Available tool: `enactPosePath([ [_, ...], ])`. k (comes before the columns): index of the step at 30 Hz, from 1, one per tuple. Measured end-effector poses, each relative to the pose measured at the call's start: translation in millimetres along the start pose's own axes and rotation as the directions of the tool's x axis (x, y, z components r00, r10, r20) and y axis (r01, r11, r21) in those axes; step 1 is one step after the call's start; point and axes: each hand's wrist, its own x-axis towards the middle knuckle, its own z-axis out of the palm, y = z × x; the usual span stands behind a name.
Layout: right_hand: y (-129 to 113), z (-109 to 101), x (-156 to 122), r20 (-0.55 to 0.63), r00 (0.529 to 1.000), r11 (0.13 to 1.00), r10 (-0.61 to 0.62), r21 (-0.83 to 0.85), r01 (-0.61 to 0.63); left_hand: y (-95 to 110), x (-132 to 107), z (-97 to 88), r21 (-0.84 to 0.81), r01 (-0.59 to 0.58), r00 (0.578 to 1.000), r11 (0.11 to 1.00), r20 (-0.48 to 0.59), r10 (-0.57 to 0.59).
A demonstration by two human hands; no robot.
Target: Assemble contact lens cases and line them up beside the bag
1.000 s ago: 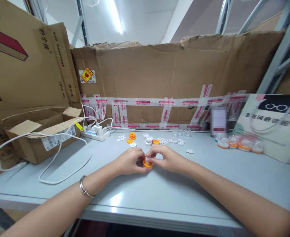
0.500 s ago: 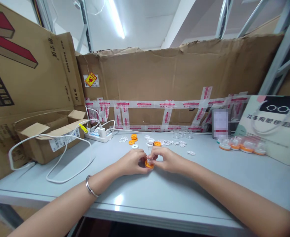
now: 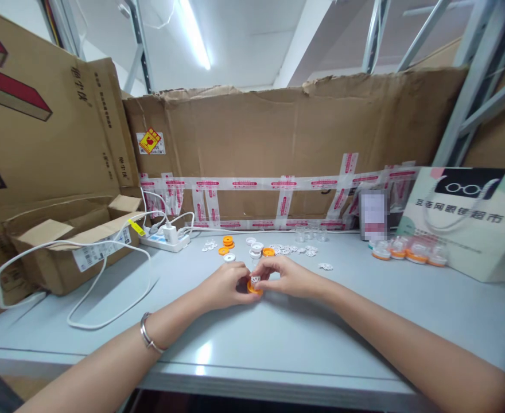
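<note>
My left hand [image 3: 226, 285] and my right hand [image 3: 284, 277] meet at the middle of the grey table [image 3: 278, 338]. Together they pinch a small orange cap [image 3: 253, 286] with a small white piece on top of it. Both sets of fingers are closed round it. Just behind the hands lie loose orange caps [image 3: 226, 243], white caps [image 3: 256, 247] and a scatter of small white pieces [image 3: 293, 249].
An open cardboard box [image 3: 69, 241] and a white power strip [image 3: 163, 240] with looping cables sit at the left. A row of clear containers with orange lids [image 3: 407, 251] and a printed paper bag [image 3: 467, 221] stand at the right. A taped cardboard wall [image 3: 287, 149] closes the back.
The hands stay together on the orange cap; the fingers have shifted slightly on it. The camera view has drifted a little.
</note>
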Motion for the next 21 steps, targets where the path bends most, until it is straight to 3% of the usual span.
enactPosePath([
  [2,6,-12,3,-0.04,0.999,0.999,0.016,0.044,-0.014,1,0,-2.4,-0.005,-0.007,1.0,1.0,0.0,0.007],
  [4,22,-35,4,-0.267,0.962,0.998,0.063,0.013,-0.061,2,0,-4.7,-0.005,-0.01,1.0,1.0,0.006,0.01],
  [5,34,-49,3,-0.453,0.888,0.989,0.083,-0.072,-0.129,2,0,-5.5,-0.006,-0.011,1.0,1.0,0.009,0.011],
  [6,49,-64,0,-0.643,0.762,0.955,0.076,-0.173,-0.242,2,0,-6.1,-0.007,-0.011,1.0,1.0,0.01,0.011],
  [7,64,-79,-4,-0.736,0.673,0.928,0.077,-0.194,-0.318,2,-1,-6.4,-0.01,-0.012,1.0,1.0,0.009,0.012],
  [9,94,-106,-16,-0.826,0.559,0.883,0.077,-0.203,-0.423,1,-1,-6.7,-0.013,-0.015,1.0,1.0,0.005,0.015],
  [11,120,-122,-28,-0.869,0.49,0.842,0.071,-0.212,-0.497,1,-3,-7.3,-0.01,-0.01,1.0,1.0,-0.002,0.01],
  [13,139,-126,-33,-0.865,0.497,0.825,0.075,-0.226,-0.518,1,-5,-9.0,-0.012,-0.001,1.0,1.0,-0.006,0.0],
  [17,161,-116,-28,-0.824,0.557,0.824,0.1,-0.245,-0.511,1,-11,-13.6,-0.042,-0.008,1.0,0.999,-0.016,0.007],
  [21,166,-112,-25,-0.825,0.542,0.792,0.157,-0.223,-0.568,-2,-13,-14.5,-0.037,-0.002,1.0,0.999,-0.015,0.001],
])
